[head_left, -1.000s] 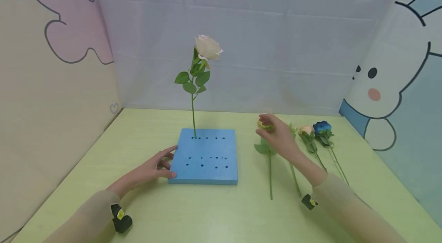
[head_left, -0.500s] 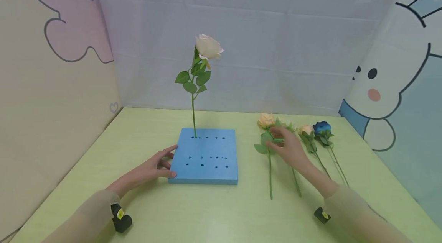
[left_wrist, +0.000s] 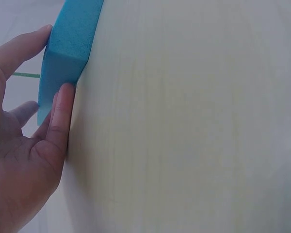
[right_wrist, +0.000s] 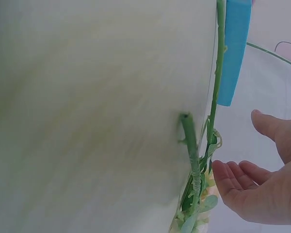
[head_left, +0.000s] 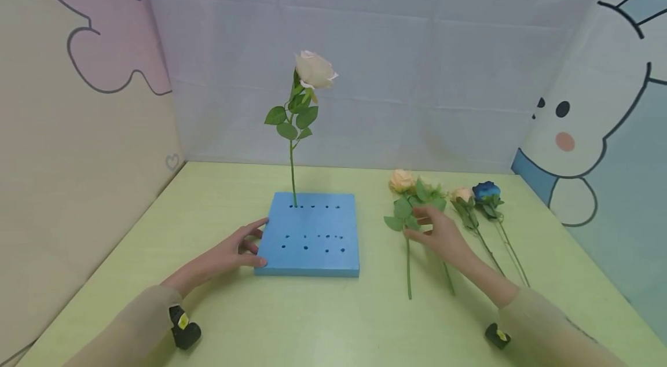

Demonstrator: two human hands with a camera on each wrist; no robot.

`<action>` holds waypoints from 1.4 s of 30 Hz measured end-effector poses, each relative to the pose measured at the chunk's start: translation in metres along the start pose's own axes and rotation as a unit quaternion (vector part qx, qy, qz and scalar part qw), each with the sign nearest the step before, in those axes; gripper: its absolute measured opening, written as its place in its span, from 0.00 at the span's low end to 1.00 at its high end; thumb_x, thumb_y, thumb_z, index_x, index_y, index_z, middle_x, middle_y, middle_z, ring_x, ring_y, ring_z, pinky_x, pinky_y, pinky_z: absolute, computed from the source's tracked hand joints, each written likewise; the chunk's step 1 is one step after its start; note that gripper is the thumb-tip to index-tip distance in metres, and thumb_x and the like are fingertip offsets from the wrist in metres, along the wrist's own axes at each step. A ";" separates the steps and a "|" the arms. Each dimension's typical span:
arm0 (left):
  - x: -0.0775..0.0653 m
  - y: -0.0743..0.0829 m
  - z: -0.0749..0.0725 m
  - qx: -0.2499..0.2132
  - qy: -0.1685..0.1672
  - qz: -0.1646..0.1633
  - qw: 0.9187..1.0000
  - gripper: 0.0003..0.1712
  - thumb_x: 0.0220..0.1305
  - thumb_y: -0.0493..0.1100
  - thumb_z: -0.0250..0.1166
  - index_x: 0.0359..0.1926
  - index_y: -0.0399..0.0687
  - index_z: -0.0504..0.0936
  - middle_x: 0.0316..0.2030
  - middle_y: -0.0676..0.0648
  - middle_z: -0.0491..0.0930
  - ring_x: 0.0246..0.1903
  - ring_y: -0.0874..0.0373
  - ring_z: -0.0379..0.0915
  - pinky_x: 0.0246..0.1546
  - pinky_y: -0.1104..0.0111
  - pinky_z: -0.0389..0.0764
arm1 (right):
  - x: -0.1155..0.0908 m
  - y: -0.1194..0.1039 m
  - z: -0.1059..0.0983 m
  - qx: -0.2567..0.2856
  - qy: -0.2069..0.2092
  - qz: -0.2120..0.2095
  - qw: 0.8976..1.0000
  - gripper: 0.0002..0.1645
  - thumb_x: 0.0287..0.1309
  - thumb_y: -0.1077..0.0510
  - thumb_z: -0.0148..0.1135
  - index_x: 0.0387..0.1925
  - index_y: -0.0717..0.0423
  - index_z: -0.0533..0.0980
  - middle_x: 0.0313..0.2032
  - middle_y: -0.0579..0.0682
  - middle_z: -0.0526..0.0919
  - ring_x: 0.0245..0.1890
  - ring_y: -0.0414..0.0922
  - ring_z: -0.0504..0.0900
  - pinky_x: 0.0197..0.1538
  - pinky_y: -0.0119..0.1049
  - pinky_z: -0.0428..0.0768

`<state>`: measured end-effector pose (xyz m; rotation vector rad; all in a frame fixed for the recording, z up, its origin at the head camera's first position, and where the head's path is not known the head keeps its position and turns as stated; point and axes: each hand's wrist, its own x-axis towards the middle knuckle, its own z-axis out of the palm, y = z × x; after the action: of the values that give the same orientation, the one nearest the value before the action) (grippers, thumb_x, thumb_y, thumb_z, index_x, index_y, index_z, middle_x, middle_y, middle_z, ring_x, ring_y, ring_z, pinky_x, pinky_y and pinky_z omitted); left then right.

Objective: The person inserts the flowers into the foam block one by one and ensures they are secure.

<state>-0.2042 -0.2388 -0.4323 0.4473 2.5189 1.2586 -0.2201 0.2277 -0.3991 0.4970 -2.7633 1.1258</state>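
A blue foam block (head_left: pixel 318 264) with rows of small holes lies on the table, and a pale pink rose (head_left: pixel 316 70) stands upright in its back row. My left hand (head_left: pixel 234 250) rests against the block's left side, its thumb and fingers spread along the edge. To the right, my right hand (head_left: pixel 443 236) hovers over the leaves and upper stem of a peach rose (head_left: pixel 402 181) lying flat. In the right wrist view its thumb and fingers are apart, with the green stem (right_wrist: pixel 218 73) just beyond the fingertips and nothing held.
Beside the peach rose lies another flower with a green stem (head_left: pixel 449 280), its bloom partly hidden by leaves. Farther right lie a pale peach rose (head_left: pixel 461 196) and a blue rose (head_left: pixel 487 192). A light cloth wall (head_left: pixel 365 66) closes the back of the table (head_left: pixel 312 320).
My right hand has moved from the peach rose's bloom toward me, down to its leaves and upper stem, uncovering the bloom. My left hand has stayed at the block.
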 end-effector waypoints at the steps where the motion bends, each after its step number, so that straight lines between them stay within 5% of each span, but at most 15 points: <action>1: 0.000 0.000 0.000 0.001 0.000 0.001 1.000 0.53 0.60 0.52 0.69 0.78 0.56 0.47 0.67 0.37 0.62 0.55 0.49 0.68 0.50 0.61 0.73 | 0.000 0.001 0.000 0.000 -0.004 0.000 1.000 0.36 0.61 0.53 0.68 0.63 0.69 0.67 0.58 0.69 0.76 0.56 0.65 0.77 0.52 0.50 0.82; 10: 0.001 -0.003 0.000 -0.001 -0.002 -0.004 1.000 0.54 0.60 0.53 0.69 0.78 0.57 0.47 0.67 0.37 0.61 0.56 0.49 0.68 0.50 0.62 0.73 | -0.002 0.001 -0.001 -0.032 -0.031 0.015 0.999 0.37 0.59 0.51 0.69 0.63 0.68 0.68 0.57 0.68 0.77 0.55 0.64 0.79 0.52 0.54 0.81; 19: 0.000 -0.004 0.000 -0.008 -0.003 0.001 1.000 0.54 0.60 0.52 0.70 0.79 0.57 0.47 0.67 0.37 0.61 0.55 0.49 0.68 0.50 0.62 0.73 | -0.003 0.001 0.002 -0.044 -0.081 0.075 0.993 0.39 0.55 0.50 0.72 0.59 0.72 0.71 0.51 0.68 0.80 0.50 0.60 0.82 0.51 0.49 0.81; 42: 0.002 -0.004 -0.001 -0.002 -0.002 -0.006 1.000 0.53 0.60 0.54 0.69 0.78 0.59 0.47 0.67 0.38 0.61 0.56 0.49 0.68 0.52 0.61 0.72 | 0.003 0.002 0.008 -0.073 -0.126 0.052 0.988 0.38 0.52 0.50 0.74 0.56 0.72 0.72 0.42 0.60 0.81 0.41 0.50 0.81 0.46 0.45 0.80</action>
<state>-0.2065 -0.2408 -0.4353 0.4324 2.5110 1.2577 -0.2240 0.2228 -0.4055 0.5155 -3.0935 0.9272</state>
